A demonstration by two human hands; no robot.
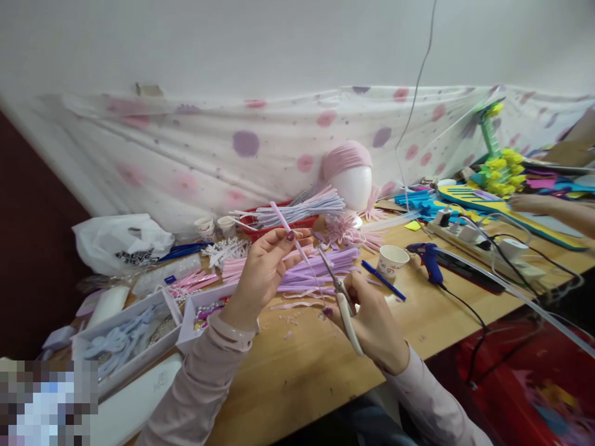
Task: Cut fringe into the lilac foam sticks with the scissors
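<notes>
Between the fingers of my left hand (pixel 263 272) is a lilac pipe cleaner (pixel 280 215); its fuzzy upper end points up and away, and a thinner stretch trails down to the right. My right hand (pixel 372 316) grips a pair of scissors with pale handles (pixel 348 322). The metal blades reach up and left, close beside the pipe cleaner; whether they touch it I cannot tell. Behind my hands, purple pipe cleaners (pixel 320 269) lie in a loose bundle on the table. Small lilac fluff scraps (pixel 290 322) are scattered below my hands.
A red basket (pixel 248 229) holds pale pipe cleaners near a white mannequin head (pixel 356 186). To the right are a paper cup (pixel 393 260), a blue pen (pixel 383 280), a blue glue gun (pixel 427 261) and a power strip (pixel 483 251). White boxes (pixel 174 310) stand left. Another person's arm (pixel 553 210) reaches in.
</notes>
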